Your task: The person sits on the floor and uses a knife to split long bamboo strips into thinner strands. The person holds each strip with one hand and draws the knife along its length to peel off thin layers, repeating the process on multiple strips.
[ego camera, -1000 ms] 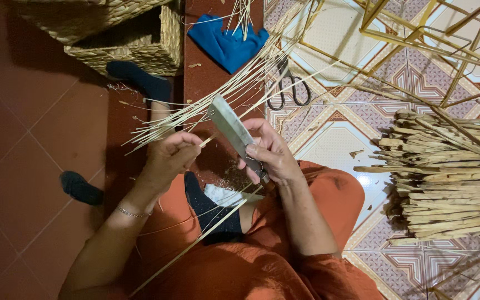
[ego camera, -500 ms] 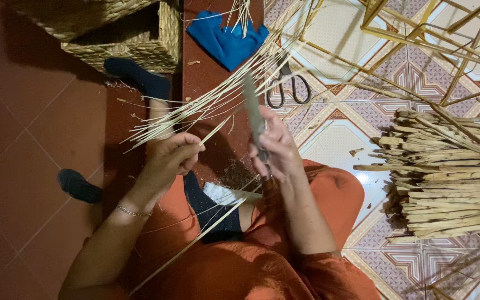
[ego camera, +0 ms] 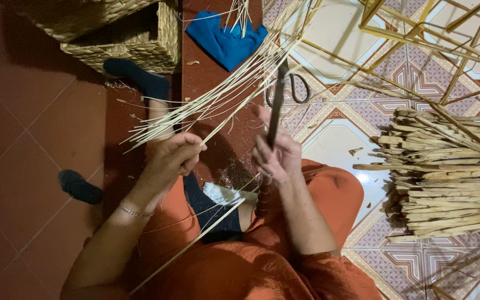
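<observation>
Scene: From the head camera I look down on a person in orange clothes seated on a floor (ego camera: 40, 139) of dark red tiles that gives way to patterned tiles at right.
Left hand: The left hand (ego camera: 174, 155) has its fingers closed around the near ends of a bundle of thin pale strips (ego camera: 223, 94), which fan out and run far and to the right across the floor.
Right hand: The right hand (ego camera: 276, 158) grips a long dark knife (ego camera: 275, 108) by its handle, fingers wrapped tight, blade standing edge-on to the camera and pointing away, just right of the strips.
One loose strip: A single long strip (ego camera: 195, 244) lies slantwise over the lap, from near left up towards the knife handle.
Progress, as I judge it: A good share of the splitting looks done, given the number of fine strips already in hand; a thick stack of split cane (ego camera: 445, 178) at right looks unworked, so much seems left.
Look of the strips: Slim, straw-coloured, flexible, bowed in a shallow curve, their tips splayed apart.
Around: A woven basket (ego camera: 123, 39) stands far left, a blue cloth (ego camera: 226, 39) far centre, scissors (ego camera: 295, 89) beside the blade, and a frame of cane poles (ego camera: 418, 33) far right.
</observation>
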